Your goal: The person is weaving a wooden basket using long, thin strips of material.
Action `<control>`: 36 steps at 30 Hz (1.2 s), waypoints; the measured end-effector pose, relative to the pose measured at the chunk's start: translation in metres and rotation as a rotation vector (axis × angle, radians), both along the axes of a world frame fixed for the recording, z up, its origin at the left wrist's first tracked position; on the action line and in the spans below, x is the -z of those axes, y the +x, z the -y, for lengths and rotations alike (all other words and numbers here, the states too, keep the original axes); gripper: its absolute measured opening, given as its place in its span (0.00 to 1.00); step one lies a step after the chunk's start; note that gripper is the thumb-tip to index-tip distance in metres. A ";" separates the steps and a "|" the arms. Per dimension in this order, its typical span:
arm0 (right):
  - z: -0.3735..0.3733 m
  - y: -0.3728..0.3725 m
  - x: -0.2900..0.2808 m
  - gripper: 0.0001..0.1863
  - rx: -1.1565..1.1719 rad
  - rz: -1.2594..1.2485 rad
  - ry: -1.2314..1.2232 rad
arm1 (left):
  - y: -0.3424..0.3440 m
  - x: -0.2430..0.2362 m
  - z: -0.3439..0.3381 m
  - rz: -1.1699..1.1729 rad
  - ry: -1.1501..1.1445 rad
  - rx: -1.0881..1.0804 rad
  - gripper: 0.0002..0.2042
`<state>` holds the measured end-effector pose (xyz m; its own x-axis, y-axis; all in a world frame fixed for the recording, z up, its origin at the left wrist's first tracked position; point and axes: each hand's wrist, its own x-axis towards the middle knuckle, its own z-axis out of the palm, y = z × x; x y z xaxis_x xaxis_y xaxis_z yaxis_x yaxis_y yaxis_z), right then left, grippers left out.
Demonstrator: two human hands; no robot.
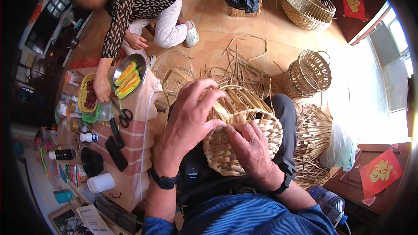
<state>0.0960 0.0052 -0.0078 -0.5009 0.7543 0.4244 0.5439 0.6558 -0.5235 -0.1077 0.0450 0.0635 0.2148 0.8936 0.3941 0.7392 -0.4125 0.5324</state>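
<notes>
A round basket (220, 157) of thick, pale plaited straw rests on my lap, tilted so its rim and inner wire frame show. My left hand (190, 119) curls over the basket's left rim, its thumb and fingers closed around a flat straw strip (221, 111). On the near rim, my right hand (251, 151) grips the weave, with thumb and fingers pressed together close to the left thumb. Where the two thumbs meet, the strand's end is hidden. More loose strips (244, 95) lie across the basket's opening.
A cloth-covered table (143, 141) at the left holds scissors (126, 118), a phone (116, 153), jars and a metal bowl of melon slices (127, 79). A co-worker's hand (102, 88) reaches there. Loose straw (244, 67), a handled basket (308, 74) and a larger one (307, 8) lie beyond.
</notes>
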 end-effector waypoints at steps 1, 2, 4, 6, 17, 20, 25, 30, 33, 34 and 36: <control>0.001 0.000 -0.005 0.28 -0.001 0.045 -0.026 | -0.002 0.002 0.005 -0.003 0.030 -0.057 0.24; 0.001 -0.001 -0.007 0.27 -0.001 0.091 -0.053 | -0.006 0.012 0.012 -0.003 0.032 -0.053 0.24; 0.002 -0.005 -0.010 0.26 0.005 0.127 -0.036 | -0.015 0.030 0.031 -0.029 0.108 -0.196 0.24; 0.002 -0.008 -0.011 0.25 0.008 0.165 -0.022 | -0.015 0.038 0.039 0.034 0.034 -0.223 0.17; 0.002 -0.024 -0.024 0.13 0.069 0.346 0.000 | -0.028 0.063 0.012 0.509 -0.690 0.054 0.17; 0.007 -0.023 -0.020 0.18 0.052 0.211 -0.105 | -0.041 0.067 0.000 0.556 -0.813 0.203 0.23; 0.004 -0.019 -0.028 0.12 0.080 0.214 -0.029 | -0.041 0.062 -0.021 0.802 -1.102 0.354 0.32; -0.001 -0.013 -0.025 0.13 0.017 0.196 -0.123 | -0.037 0.054 -0.027 0.803 -1.146 0.303 0.28; -0.004 -0.004 -0.031 0.16 0.007 0.012 -0.186 | -0.036 0.050 -0.022 0.668 -1.058 0.211 0.23; -0.005 0.000 -0.033 0.16 0.007 -0.082 -0.263 | -0.036 0.050 -0.020 0.527 -0.970 0.151 0.21; -0.017 0.004 -0.035 0.16 0.048 -0.111 -0.159 | -0.041 0.060 -0.013 0.509 -0.890 0.149 0.19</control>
<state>0.1003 0.0224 0.0271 -0.4198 0.8379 0.3488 0.5053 0.5350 -0.6771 -0.1484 0.0578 0.0039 0.3399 0.8841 -0.3208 0.3150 0.2144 0.9246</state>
